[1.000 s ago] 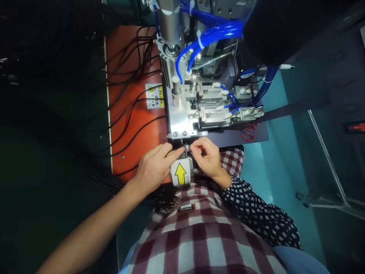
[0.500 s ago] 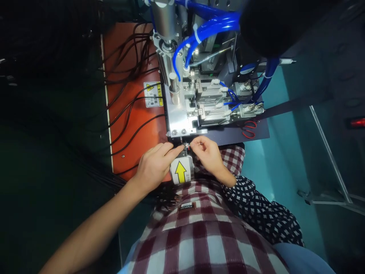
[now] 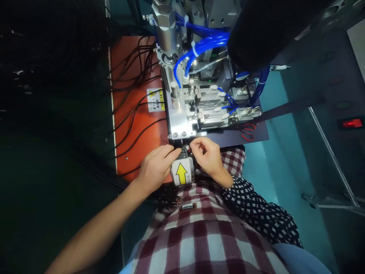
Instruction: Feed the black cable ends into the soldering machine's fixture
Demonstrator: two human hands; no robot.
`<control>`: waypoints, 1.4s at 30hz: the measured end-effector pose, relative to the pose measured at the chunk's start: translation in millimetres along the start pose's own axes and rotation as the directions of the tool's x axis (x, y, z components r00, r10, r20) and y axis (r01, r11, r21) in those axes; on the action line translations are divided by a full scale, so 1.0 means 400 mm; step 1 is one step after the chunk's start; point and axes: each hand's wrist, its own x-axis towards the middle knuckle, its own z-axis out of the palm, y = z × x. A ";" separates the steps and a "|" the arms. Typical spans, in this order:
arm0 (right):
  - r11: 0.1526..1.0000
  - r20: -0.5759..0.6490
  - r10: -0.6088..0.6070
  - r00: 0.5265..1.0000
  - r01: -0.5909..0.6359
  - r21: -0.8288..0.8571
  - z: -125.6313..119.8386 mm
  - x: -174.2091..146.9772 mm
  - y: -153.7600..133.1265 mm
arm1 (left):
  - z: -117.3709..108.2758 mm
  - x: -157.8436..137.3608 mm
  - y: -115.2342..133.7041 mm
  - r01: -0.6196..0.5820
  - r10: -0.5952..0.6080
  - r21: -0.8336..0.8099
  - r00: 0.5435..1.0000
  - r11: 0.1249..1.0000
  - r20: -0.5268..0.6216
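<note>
From here, the right hand point(image 3: 208, 156), thumb and finger pinched close, is at the four o'clock of a tiny part point(image 3: 187, 148); the left hand point(image 3: 155, 166), loosely curled, is at eight. I can't tell whether either grips it. The arrow plate point(image 3: 182, 172) sits at six, the metal machine point(image 3: 180, 123) at twelve.
</note>
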 end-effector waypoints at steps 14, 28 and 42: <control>0.982 -0.014 0.097 0.995 -0.094 0.166 0.020 -0.007 0.008 | -0.003 -0.002 -0.001 -0.006 0.006 0.022 1.000 1.000 0.000; 0.884 0.100 0.297 0.950 -0.313 0.346 0.013 -0.038 0.034 | -0.008 0.006 0.005 -0.013 0.013 0.051 1.000 0.999 0.004; 0.927 0.208 0.166 0.964 -0.225 0.302 -0.010 -0.003 0.031 | -0.003 -0.002 0.000 0.005 -0.006 0.046 1.000 0.999 0.031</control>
